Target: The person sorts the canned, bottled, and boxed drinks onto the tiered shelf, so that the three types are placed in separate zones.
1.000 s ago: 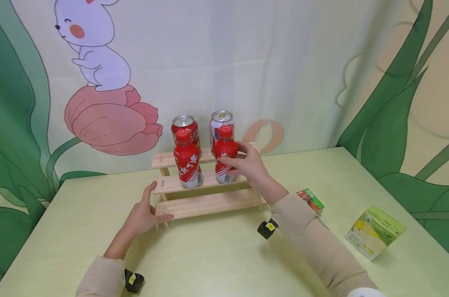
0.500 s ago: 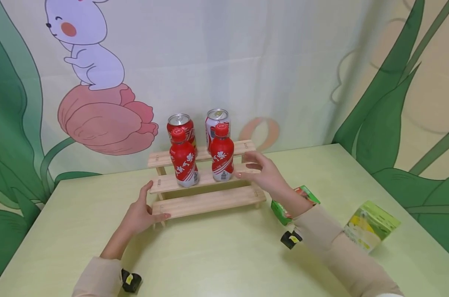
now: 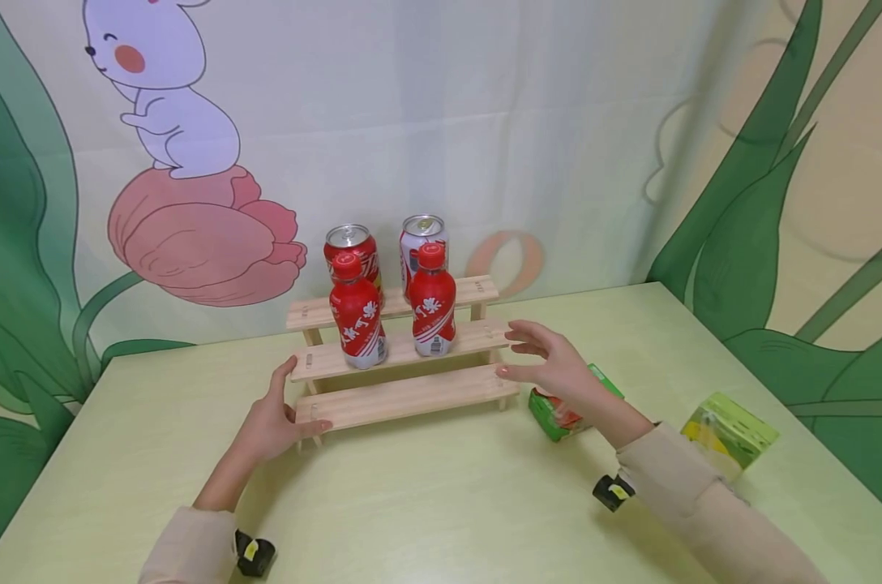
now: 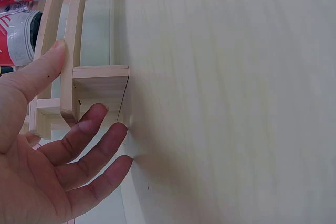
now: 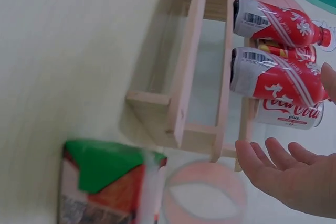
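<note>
A three-tier wooden display rack (image 3: 412,396) stands on the table. Two red bottles with red caps, a left bottle (image 3: 358,320) and a right bottle (image 3: 434,304), are upright on its middle tier. Behind them on the top tier are a red can (image 3: 364,251) and a white Coca-Cola can (image 5: 291,114). My left hand (image 3: 269,418) holds the rack's left end, its thumb (image 4: 44,72) against the lowest board and its other fingers spread below. My right hand (image 3: 554,365) is beside the rack's right end, fingers loosely bent, with nothing in it.
A green and red carton (image 3: 558,415) lies right of the rack, partly behind my right forearm. Farther right is a yellow-green box (image 3: 733,430), partly covered by my sleeve. A curtain (image 3: 558,146) with a printed rabbit hangs behind the table.
My right hand has let go of the right bottle and moved right and down toward the rack's end. The bottle stays on the middle tier. My left hand keeps its place on the rack.
</note>
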Available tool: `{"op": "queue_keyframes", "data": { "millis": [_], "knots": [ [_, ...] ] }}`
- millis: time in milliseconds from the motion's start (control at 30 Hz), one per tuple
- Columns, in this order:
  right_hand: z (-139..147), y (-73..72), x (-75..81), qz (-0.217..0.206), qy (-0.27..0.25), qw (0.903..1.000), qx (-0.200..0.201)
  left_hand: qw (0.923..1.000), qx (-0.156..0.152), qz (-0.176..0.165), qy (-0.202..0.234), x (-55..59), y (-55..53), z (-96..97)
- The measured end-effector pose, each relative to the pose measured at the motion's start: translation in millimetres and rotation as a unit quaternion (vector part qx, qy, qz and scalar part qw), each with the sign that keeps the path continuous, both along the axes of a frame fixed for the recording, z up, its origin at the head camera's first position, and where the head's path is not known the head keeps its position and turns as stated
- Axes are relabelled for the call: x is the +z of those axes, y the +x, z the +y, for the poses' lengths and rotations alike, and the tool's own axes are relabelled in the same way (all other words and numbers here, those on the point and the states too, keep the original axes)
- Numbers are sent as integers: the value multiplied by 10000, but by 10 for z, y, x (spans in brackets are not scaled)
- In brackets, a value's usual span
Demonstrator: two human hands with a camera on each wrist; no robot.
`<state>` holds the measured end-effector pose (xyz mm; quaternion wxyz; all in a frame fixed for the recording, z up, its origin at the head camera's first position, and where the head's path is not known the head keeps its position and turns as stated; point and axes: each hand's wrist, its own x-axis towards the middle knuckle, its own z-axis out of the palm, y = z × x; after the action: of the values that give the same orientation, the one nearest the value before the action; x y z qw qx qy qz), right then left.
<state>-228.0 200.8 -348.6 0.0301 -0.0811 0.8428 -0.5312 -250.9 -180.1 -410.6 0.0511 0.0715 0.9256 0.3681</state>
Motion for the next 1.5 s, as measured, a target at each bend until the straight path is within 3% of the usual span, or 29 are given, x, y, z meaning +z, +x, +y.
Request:
{"op": "queue_keyframes", "data": {
  "millis": [167, 500, 600, 733, 900, 1133, 1400, 1500],
  "knots": [
    [163, 53, -107, 92, 238, 9996, 101, 10000, -30, 10, -4, 0, 0, -2],
    [456, 104, -262, -57, 757, 9935, 854, 10000, -3, -31, -25, -14, -15, -10],
    [513, 98, -297, -328, 729, 9927, 901, 10000, -30, -20, -17, -14, -10, -15],
    [571, 83, -336, -339, 1100, 9896, 863, 10000, -38, -10, 4, -11, -2, -13],
    [618, 57, -366, -108, 1688, 9803, 1016, 10000, -23, -37, 15, -4, 2, -6],
    [660, 8, -460, 34, 1967, 9730, 1211, 10000, 13, -56, -26, 4, -1, -1],
    [642, -20, -494, 827, 2431, 9558, 1431, 10000, -4, -22, -2, 1, -2, 0],
    [639, -17, -485, 918, 2461, 9544, 1421, 10000, -14, -25, -6, -3, 2, 2]
  ]
}}
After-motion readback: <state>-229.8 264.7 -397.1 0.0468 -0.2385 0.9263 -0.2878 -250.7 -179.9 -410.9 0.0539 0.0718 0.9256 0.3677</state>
